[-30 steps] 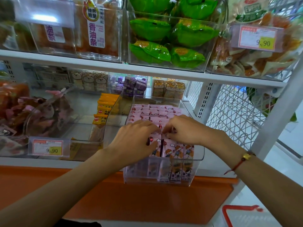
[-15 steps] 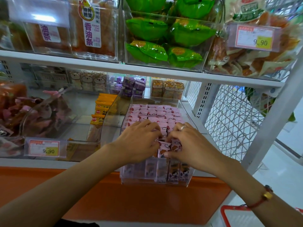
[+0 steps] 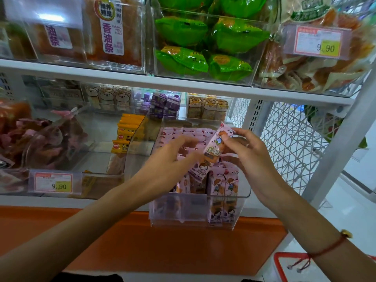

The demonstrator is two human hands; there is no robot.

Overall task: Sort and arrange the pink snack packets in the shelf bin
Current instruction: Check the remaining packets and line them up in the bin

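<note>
A clear plastic bin [image 3: 242,197] on the lower shelf holds several pink snack packets [image 3: 223,184] with cartoon figures, some upright at the front, others lying flat behind. My right hand [image 3: 249,155] pinches one pink packet [image 3: 216,145] and holds it tilted above the bin. My left hand [image 3: 171,165] reaches over the bin's left half, blurred, with fingers stretched onto the packets; another tilted packet [image 3: 198,169] leans by its fingertips.
Left of the bin lie yellow packets [image 3: 128,129] and a bin of dark pink snacks [image 3: 40,139]. The upper shelf [image 3: 183,82] carries green packets [image 3: 203,37]. A white wire mesh panel [image 3: 289,139] stands to the right. A red basket [image 3: 284,261] sits on the floor.
My right hand has lifted one pink packet up out of the front row. My left hand has spread and slid forward over the packets.
</note>
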